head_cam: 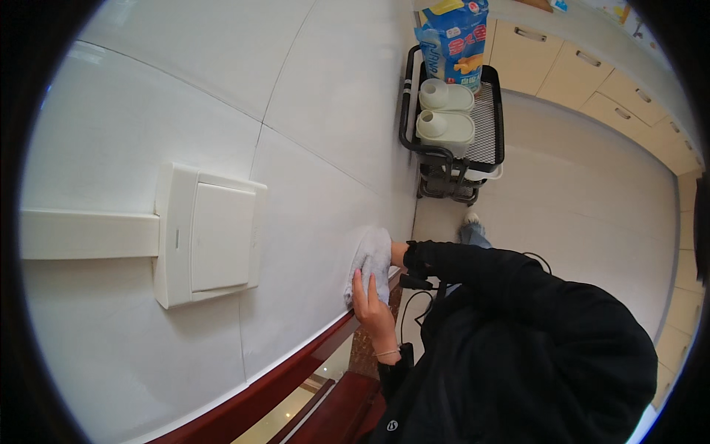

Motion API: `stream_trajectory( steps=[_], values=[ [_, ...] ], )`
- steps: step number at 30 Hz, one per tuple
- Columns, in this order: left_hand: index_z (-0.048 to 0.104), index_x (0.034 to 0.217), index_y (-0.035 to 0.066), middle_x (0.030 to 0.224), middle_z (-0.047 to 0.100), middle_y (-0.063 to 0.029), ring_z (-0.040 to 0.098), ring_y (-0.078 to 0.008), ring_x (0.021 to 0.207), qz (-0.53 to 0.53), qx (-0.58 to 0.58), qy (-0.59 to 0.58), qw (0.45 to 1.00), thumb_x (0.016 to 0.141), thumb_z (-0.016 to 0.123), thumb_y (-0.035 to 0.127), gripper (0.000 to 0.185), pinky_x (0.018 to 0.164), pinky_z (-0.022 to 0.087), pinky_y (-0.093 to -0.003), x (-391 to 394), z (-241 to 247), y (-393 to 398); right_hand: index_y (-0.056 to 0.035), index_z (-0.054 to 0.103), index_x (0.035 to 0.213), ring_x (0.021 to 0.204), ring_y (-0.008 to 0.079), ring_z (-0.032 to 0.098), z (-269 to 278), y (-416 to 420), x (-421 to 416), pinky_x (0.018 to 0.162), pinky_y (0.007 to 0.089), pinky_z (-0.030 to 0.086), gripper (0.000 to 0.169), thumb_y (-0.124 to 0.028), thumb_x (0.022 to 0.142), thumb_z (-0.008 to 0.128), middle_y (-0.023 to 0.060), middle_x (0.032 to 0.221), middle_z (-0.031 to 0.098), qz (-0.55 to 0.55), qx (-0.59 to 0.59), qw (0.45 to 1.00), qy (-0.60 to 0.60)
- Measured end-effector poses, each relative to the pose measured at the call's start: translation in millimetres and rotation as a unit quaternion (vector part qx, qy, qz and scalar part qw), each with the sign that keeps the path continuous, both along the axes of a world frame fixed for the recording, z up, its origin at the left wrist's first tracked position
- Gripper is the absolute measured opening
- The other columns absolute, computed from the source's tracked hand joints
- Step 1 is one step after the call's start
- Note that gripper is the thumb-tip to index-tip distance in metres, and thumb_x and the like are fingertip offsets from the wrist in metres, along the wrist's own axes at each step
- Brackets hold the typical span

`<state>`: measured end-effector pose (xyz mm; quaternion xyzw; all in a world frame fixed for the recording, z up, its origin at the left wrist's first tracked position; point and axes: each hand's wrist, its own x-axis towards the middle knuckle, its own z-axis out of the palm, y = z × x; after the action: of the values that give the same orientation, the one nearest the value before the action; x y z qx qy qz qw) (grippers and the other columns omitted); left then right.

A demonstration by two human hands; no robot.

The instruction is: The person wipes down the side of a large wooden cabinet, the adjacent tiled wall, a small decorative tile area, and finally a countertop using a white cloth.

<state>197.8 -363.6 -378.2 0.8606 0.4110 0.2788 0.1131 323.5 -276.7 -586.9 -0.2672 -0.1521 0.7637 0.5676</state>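
A grey-white fluffy cloth (370, 258) lies bunched against the white tiled wall (310, 222), just above a dark red wooden rail (299, 363). It wraps over my right hand (398, 254), so only the wrist shows beyond the black sleeve and the fingers are hidden. From below, my left hand (373, 313) holds the cloth's near part, with two extended fingers on its surface. A thin bracelet circles the left wrist. Further left, a large white wall switch (222, 236) is fixed to the tiles and joined to a white cable duct (89, 234).
A black mesh trolley (488, 122) by the wall carries two lidded plastic containers (446, 127) and a blue printed bag (455, 47). Cream cabinets (571, 61) line the far side of the floor (582, 183). Black cables (410, 311) hang close to my arms. Dark red wooden furniture (344, 402) stands below the rail.
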Motion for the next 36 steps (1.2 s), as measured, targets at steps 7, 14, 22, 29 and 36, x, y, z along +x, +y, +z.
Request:
stream_trajectory(
  steps=[7,14,22,29,36],
  values=[
    [0.066,0.106,-0.004,0.134,0.049,-0.0202,0.049,-0.0387,0.120,-0.002,-0.025,0.002,1.000,0.075,0.045,-0.014,0.039,0.100,0.040,-0.0436,22.1,-18.0,4.9,-0.0076,0.061,0.103,0.098,0.0215,0.055,4.2,0.7,61.5,0.088,0.0411,0.044,0.031,-0.034,0.095,0.047,0.0031,0.103,0.063,-0.191,-0.139,0.970,0.060],
    [0.067,0.107,0.000,0.145,0.036,-0.0211,0.037,-0.0390,0.133,0.004,-0.147,-0.020,0.989,0.071,0.053,-0.012,0.040,0.107,0.034,-0.0406,45.5,-33.6,-8.7,-0.0095,0.058,0.112,0.101,0.0188,0.056,99.8,-69.6,166.9,0.087,0.0364,0.042,0.027,-0.030,0.095,0.050,0.0021,0.108,0.063,-0.220,-0.082,0.965,0.114],
    [0.067,0.104,0.003,0.124,0.057,-0.0184,0.056,-0.0327,0.113,-0.184,-0.212,-0.086,0.956,0.077,0.058,-0.011,0.032,0.094,0.045,-0.0358,157.1,-10.3,-39.2,-0.0074,0.053,0.127,0.106,0.0148,0.055,164.7,-314.6,286.5,0.089,0.0305,0.042,0.040,-0.019,0.089,0.058,0.0017,0.118,0.060,-0.402,-0.003,0.916,0.000],
    [0.065,0.108,0.000,0.115,0.061,-0.0071,0.056,-0.0158,0.106,-0.335,-0.453,-0.258,0.785,0.080,0.062,-0.006,0.029,0.093,0.043,-0.0293,293.0,44.1,-154.1,-0.0041,0.044,0.133,0.114,0.0177,0.054,221.6,-523.3,337.8,0.095,0.0324,0.042,0.050,-0.009,0.085,0.057,0.0067,0.123,0.057,-0.526,0.042,0.847,-0.063],
    [0.056,0.080,0.009,0.119,0.058,-0.0131,0.054,-0.0269,0.115,-0.471,-0.545,-0.274,0.638,0.075,0.072,0.001,0.018,0.100,0.041,-0.0390,390.7,57.6,-255.1,-0.0020,0.043,0.132,0.119,0.0235,0.052,254.8,-659.8,370.7,0.101,0.0380,0.039,0.057,0.001,0.076,0.054,0.0108,0.124,0.055,-0.651,0.085,0.741,-0.143]
  ],
)
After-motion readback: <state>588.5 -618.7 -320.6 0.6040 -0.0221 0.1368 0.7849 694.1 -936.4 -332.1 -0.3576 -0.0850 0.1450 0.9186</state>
